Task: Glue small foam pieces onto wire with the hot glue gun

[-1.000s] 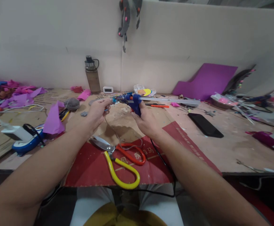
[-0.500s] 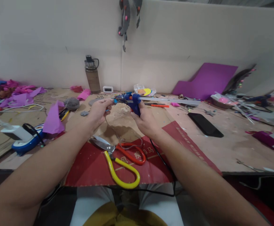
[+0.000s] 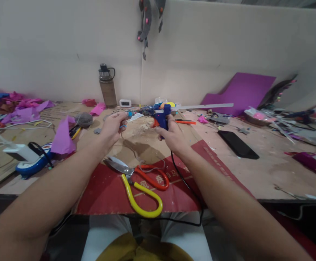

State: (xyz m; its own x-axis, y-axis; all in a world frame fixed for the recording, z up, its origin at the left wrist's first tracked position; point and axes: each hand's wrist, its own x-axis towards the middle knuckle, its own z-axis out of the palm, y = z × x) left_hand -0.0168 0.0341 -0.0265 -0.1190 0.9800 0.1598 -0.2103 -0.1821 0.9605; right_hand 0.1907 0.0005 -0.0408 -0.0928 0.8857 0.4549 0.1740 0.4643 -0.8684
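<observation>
My right hand [image 3: 174,136] is wrapped round the handle of a blue glue gun [image 3: 162,117]. A long clear glue stick [image 3: 209,106] juts out of its back to the right, and its nozzle points left. My left hand [image 3: 113,127] is closed in a pinch on a small blue piece [image 3: 130,114], whose exact kind is too small to make out. A thin grey-brown yarn [image 3: 132,148] hangs from near the left fingers down to the board. Below the hands lie scissors [image 3: 128,172] with one red and one yellow handle, blades apart.
A water bottle [image 3: 108,88] and small white clock [image 3: 125,103] stand at the back. Left are a power strip [image 3: 29,167], grey yarn ball [image 3: 84,119] and purple scraps [image 3: 63,137]. A phone [image 3: 238,144] lies right. The gun's black cord [image 3: 182,177] runs over the front edge.
My right hand has moved the glue gun a little to the right, away from my left fingers. My left hand has stayed nearly in place with the blue piece.
</observation>
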